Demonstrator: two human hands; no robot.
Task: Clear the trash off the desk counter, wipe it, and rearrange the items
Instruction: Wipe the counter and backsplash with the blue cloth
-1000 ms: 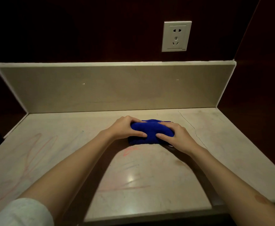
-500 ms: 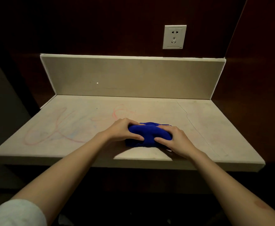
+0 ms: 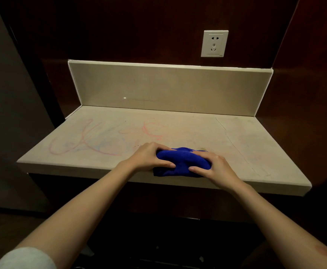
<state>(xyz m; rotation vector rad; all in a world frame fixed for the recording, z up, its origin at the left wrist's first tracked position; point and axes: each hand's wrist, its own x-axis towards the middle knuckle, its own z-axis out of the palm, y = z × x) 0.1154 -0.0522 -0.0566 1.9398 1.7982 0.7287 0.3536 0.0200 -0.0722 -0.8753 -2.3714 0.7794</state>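
cloth [image 3: 180, 162] pulled back to counter [image 3: 256, 144] front edge | left hand [image 3: 149, 156], right hand [image 3: 215, 167] fingers gripping it

Cloth [image 3: 180, 162] at the counter's [image 3: 256, 152] front edge, left hand [image 3: 149, 157] on its left, right hand [image 3: 215, 167] on its right, socket [image 3: 214, 43] above the back edge

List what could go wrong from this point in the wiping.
1. The blue cloth sits at the counter's front edge, partly hanging over it; another pull toward the person may drag it off.
2. The pink scribbles and blue marks lie farther back, away from the cloth, so they may get missed.
3. Both the left hand and right hand bunch the cloth, leaving little wiping contact.
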